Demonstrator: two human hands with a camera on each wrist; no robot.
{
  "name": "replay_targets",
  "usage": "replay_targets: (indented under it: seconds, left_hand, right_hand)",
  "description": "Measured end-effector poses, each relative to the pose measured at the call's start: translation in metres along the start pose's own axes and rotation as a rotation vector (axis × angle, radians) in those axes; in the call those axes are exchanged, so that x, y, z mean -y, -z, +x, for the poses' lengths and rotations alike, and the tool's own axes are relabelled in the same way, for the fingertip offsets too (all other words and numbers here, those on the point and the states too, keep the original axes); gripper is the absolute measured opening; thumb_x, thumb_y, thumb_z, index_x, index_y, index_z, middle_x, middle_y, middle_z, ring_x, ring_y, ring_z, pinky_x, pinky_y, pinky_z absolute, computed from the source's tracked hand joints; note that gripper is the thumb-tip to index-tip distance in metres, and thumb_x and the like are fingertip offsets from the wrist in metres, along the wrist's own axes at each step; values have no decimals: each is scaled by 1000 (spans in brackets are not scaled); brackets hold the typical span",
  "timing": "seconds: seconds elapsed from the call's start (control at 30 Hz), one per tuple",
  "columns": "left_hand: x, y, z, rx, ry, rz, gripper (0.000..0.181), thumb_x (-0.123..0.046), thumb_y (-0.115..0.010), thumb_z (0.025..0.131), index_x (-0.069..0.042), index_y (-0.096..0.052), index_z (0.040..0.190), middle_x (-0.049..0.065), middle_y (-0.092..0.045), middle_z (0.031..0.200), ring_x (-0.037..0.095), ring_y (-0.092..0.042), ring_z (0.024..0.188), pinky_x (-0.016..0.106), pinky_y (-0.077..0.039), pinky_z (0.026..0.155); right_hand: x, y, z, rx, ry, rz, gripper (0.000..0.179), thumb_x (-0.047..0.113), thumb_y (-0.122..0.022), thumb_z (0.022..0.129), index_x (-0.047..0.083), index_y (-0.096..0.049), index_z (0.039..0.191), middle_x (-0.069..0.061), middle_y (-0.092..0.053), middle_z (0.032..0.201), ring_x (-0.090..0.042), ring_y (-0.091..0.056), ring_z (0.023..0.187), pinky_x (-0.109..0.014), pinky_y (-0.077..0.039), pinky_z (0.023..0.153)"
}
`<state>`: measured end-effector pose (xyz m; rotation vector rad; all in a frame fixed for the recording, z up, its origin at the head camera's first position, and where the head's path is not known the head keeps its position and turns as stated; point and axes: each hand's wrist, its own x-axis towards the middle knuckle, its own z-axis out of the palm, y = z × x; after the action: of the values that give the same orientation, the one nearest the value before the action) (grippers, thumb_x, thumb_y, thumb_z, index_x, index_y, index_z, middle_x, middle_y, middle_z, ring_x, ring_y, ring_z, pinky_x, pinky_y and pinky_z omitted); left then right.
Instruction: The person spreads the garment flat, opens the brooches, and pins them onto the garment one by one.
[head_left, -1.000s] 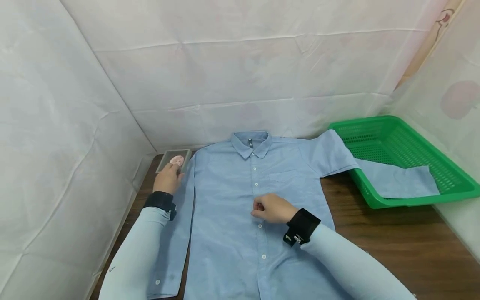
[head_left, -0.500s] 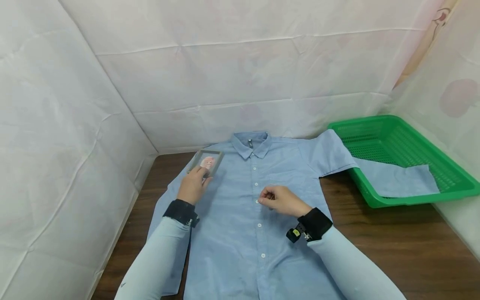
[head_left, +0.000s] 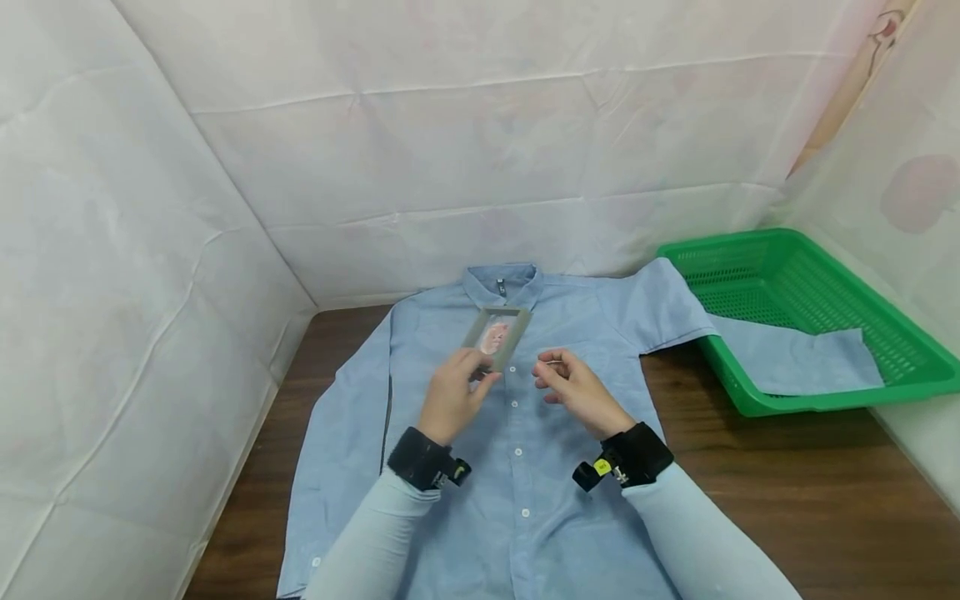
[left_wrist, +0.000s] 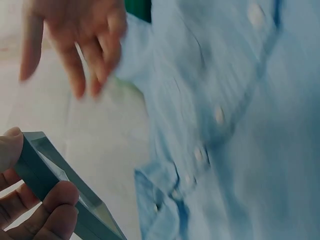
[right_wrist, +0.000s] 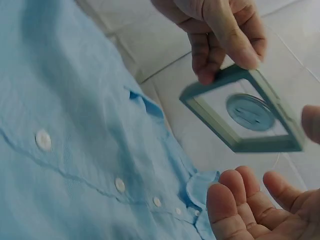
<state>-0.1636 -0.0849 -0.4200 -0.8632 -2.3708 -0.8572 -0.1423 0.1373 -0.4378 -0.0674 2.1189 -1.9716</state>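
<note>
Sleeve end point(head_left: 798, 360) lies in the green basket point(head_left: 847, 296). Our left hand point(head_left: 456, 390) pinches a grey frame point(head_left: 516, 337) containing a pink disc point(head_left: 494, 337). Our right hand point(head_left: 581, 390) hovers near, fingers apart.

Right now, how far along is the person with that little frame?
Done: the frame is up off the shirt. In hand: the left hand grips its edge. To go, maybe: passing it to the right hand, which is near but not touching.
</note>
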Motion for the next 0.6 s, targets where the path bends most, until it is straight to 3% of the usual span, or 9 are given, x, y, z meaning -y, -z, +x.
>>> replay_targets:
  seconds: [0.1, 0.27, 0.4, 0.6]
  left_hand:
    - [-14, -6, -1, 20, -47, 7, 17, -17, -76, 84, -11, -64, 95, 1, -61, 94, 12, -64, 78, 23, -51, 67]
    - [-29, -14, -8, 65, -138, 127, 17, -23, -73, 87, -13, -64, 97, -1, -57, 93, 9, -57, 72, 22, -47, 60]
    - [-33, -21, -11, 78, -177, 191, 18, -25, -73, 88, -13, -64, 97, -1, -56, 93, 8, -55, 71, 22, -46, 60]
    - [-31, -29, -16, 119, -193, 205, 19, -24, -73, 88, -11, -63, 99, 0, -56, 94, 8, -58, 73, 22, -49, 62]
  right_hand:
    - [1, -1, -1, 12, -1, 85, 65, 53, -49, 96, 8, -33, 140, -19, -48, 133, -31, -52, 117, -46, -45, 95]
    - [3, -4, -8, 17, 62, 152, 64, 50, -52, 95, 9, -35, 140, -19, -56, 124, -28, -58, 109, -47, -48, 91]
    - [3, -7, -11, 19, 97, 177, 61, 43, -58, 94, 11, -36, 141, -17, -64, 112, -25, -63, 100, -50, -48, 89]
    - [-2, -9, -10, -23, 82, 171, 50, 31, -58, 98, 5, -40, 136, -17, -67, 102, -21, -66, 88, -47, -51, 85]
